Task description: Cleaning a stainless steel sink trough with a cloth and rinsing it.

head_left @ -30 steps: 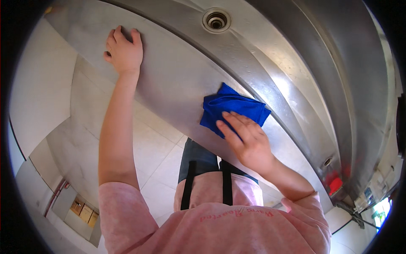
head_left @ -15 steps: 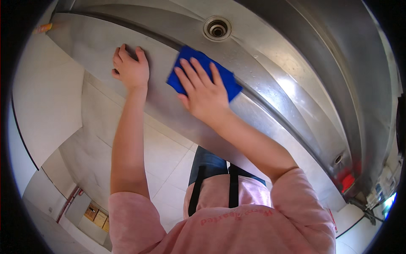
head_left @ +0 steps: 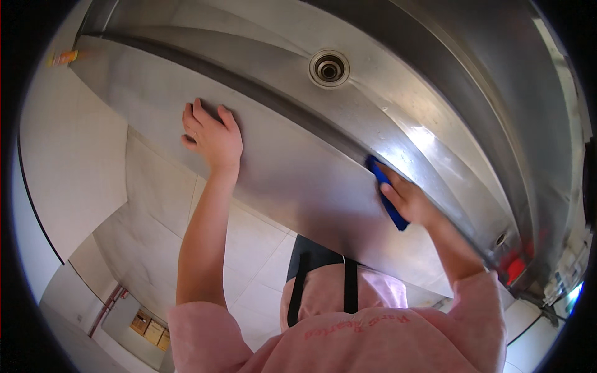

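Note:
My right hand (head_left: 409,196) holds a blue cloth (head_left: 392,207) against the broad steel front ledge (head_left: 305,168) of a sink. The cloth is seen nearly edge-on, its upper end at the raised line where the ledge meets the trough. Most of that hand's fingers are hidden behind the cloth or turned away; the thumb shows on the near side. Farther left, my left hand (head_left: 214,138) rests on the same ledge with its fingers apart and nothing in it.
Beyond the ledge lies the steel sink trough (head_left: 273,56), with a round drain (head_left: 329,68) and scattered water drops. A second, smaller drain (head_left: 500,239) sits at the right end, near a red object (head_left: 515,270). An orange-yellow item (head_left: 63,58) is at the far left corner. Pale floor tiles show below.
My right hand has swept the cloth to the right along the ledge, and the cloth has turned from flat to edge-on. The whole view has shifted slightly; my left hand stays on the ledge.

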Tool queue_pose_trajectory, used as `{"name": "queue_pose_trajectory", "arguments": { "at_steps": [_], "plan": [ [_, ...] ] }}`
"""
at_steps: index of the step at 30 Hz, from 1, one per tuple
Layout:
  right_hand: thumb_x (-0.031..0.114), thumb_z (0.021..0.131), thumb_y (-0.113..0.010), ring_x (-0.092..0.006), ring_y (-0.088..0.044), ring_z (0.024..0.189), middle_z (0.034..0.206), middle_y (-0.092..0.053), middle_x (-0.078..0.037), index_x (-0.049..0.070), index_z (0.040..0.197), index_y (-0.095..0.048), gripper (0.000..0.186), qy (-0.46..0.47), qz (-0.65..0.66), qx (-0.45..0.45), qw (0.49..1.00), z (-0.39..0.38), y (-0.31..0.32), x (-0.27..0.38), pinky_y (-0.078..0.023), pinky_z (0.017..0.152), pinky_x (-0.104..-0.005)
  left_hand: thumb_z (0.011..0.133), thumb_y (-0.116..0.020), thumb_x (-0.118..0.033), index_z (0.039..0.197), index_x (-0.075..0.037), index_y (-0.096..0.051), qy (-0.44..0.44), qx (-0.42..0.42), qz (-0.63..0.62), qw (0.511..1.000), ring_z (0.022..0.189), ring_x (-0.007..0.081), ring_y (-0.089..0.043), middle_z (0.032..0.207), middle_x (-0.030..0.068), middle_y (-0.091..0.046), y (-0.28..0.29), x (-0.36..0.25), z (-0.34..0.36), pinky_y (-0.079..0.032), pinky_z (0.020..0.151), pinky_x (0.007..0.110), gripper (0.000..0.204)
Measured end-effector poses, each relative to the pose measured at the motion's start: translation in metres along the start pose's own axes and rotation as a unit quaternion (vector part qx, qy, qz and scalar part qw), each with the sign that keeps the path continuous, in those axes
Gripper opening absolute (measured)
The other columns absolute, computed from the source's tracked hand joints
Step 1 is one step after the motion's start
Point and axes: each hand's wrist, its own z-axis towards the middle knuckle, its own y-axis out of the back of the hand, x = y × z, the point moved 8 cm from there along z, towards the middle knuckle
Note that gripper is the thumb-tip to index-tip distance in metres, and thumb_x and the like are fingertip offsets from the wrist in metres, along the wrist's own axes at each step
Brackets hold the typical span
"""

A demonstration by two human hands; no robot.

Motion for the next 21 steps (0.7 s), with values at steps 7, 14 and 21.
{"name": "queue_pose_trajectory", "arguments": {
  "at_steps": [7, 14, 21],
  "plan": [
    [0.055, 0.096, -0.027, -0.0266, -0.007, 0.143, 0.154, -0.011, -0.017, 0.002, 0.146, -0.016, 0.074, 0.224, 0.211, 0.177, 0.935, 0.19, -0.047, 0.132, -0.008, 0.115, -0.0371, 0.094, -0.043, -0.033, 0.133, -0.006, -0.037, 0.016, 0.026, 0.011, 0.999, 0.131, 0.032, -0.032, 0.14, 0.0159, -0.034, -0.005, -0.001, -0.004, -0.021, 0.101, 0.058, 0.049],
    [0.055, 0.096, -0.028, -0.0256, -0.013, 0.142, 0.153, -0.016, -0.015, 0.0, 0.144, -0.023, 0.074, 0.242, 0.263, 0.182, 0.916, 0.295, -0.049, 0.219, -0.01, 0.115, -0.0324, 0.094, -0.043, -0.033, 0.134, -0.006, -0.036, 0.017, 0.037, 0.002, 0.999, 0.131, 0.0311, -0.032, 0.141, 0.0161, -0.033, -0.004, -0.003, 0.001, -0.021, 0.102, 0.057, 0.049],
    [0.053, 0.097, -0.028, -0.0249, -0.016, 0.142, 0.153, -0.017, -0.014, 0.008, 0.148, -0.018, 0.068, 0.015, 0.2, 0.174, 0.964, 0.124, -0.053, -0.026, -0.01, 0.115, -0.0341, 0.092, -0.045, -0.032, 0.133, -0.006, -0.037, 0.014, 0.029, 0.022, 0.999, 0.13, 0.0312, -0.033, 0.14, 0.0148, -0.034, -0.011, 0.001, 0.0, -0.023, 0.101, 0.059, 0.049]
  ]
}}
